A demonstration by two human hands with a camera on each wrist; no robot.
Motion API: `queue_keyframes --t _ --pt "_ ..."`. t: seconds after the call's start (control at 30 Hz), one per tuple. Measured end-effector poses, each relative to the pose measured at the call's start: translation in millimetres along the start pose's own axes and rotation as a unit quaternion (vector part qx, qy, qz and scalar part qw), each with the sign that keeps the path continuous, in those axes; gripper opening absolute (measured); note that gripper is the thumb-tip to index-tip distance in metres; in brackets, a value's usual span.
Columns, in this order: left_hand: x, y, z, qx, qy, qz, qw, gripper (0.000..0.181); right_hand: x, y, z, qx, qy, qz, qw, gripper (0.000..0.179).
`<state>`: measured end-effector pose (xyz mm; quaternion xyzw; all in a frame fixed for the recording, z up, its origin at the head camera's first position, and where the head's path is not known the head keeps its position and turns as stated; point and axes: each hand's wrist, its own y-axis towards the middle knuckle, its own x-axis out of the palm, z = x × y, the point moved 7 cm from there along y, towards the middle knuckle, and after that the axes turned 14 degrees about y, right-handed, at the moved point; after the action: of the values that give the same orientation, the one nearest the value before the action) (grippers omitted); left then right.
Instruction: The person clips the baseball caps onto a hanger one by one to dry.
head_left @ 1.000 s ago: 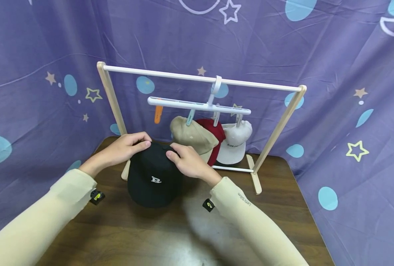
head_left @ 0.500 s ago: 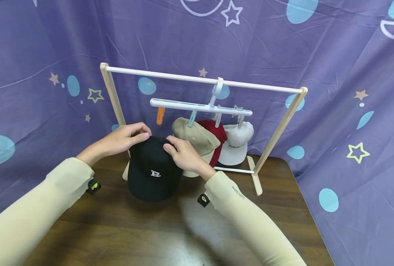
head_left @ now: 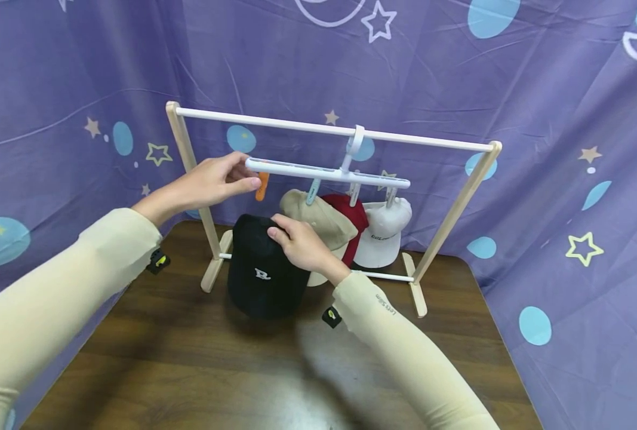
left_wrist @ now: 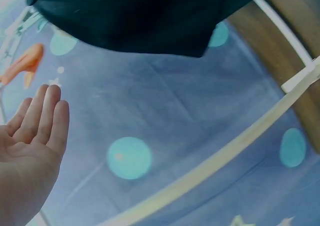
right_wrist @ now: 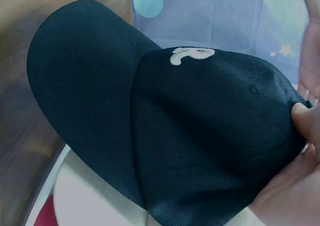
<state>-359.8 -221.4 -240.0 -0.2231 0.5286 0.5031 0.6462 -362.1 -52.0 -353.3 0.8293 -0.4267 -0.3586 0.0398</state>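
Note:
My right hand (head_left: 304, 246) pinches the crown of a black baseball cap (head_left: 267, 289) with a white letter on its front. The cap hangs brim down in front of the rack; the right wrist view shows the thumb (right_wrist: 303, 119) on top of the crown. Beside the left end of a white hanger (head_left: 297, 170), my left hand (head_left: 211, 182) is raised near an orange clip (head_left: 262, 187). In the left wrist view the fingers (left_wrist: 45, 118) are extended, apart from the orange clip (left_wrist: 29, 61).
A beige cap (head_left: 310, 218), a red cap (head_left: 354, 215) and a white cap (head_left: 385, 224) hang from clips on the same hanger. The rack has a white top rail (head_left: 275, 122) and wooden posts, and stands on a brown table (head_left: 189, 364) before a purple curtain.
My left hand has let go of the black cap and moved up to the orange clip. The cap, in my right hand, has shifted slightly right and turned.

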Motion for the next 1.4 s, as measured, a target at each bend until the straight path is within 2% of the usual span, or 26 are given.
queue_keyframes --t 0.13,0.33,0.6,0.73,0.87,0.97,1.13,1.4 --pt "-11.9 11.8 15.1 0.016 0.053 -0.003 0.9984 0.053 0.0 3.9 4.9 -0.011 -0.003 0.001 0.9999 0.013" --pt "-20.1 24.3 28.0 0.025 0.117 -0.04 0.992 0.058 -7.0 -2.3 -24.0 -0.007 0.007 -0.011 0.9999 0.013" --pt "-22.1 36.5 42.5 0.049 0.196 -0.099 0.9744 0.055 -12.7 -2.9 -34.5 0.002 0.012 -0.014 0.9998 0.014" --pt "-19.5 40.2 45.2 0.047 0.224 -0.133 0.9643 0.054 -13.6 -2.3 -34.1 0.002 0.016 -0.017 0.9997 0.015" --pt "-18.7 41.4 47.4 0.041 0.239 -0.151 0.9584 0.056 -13.8 -1.9 -33.2 0.002 0.018 -0.019 0.9997 0.016" --pt "-17.9 41.2 48.8 0.037 0.242 -0.161 0.956 0.056 -14.3 -1.8 -32.7 0.002 0.018 -0.017 0.9997 0.016" --pt "-14.7 40.9 51.0 0.051 0.246 -0.157 0.9552 0.037 -15.1 -1.9 -32.5 -0.002 0.012 -0.013 0.9998 0.017" --pt "-13.5 39.9 50.6 0.057 0.221 -0.136 0.964 0.024 -16.2 -3.1 -30.1 -0.003 0.025 -0.01 0.9996 0.015"
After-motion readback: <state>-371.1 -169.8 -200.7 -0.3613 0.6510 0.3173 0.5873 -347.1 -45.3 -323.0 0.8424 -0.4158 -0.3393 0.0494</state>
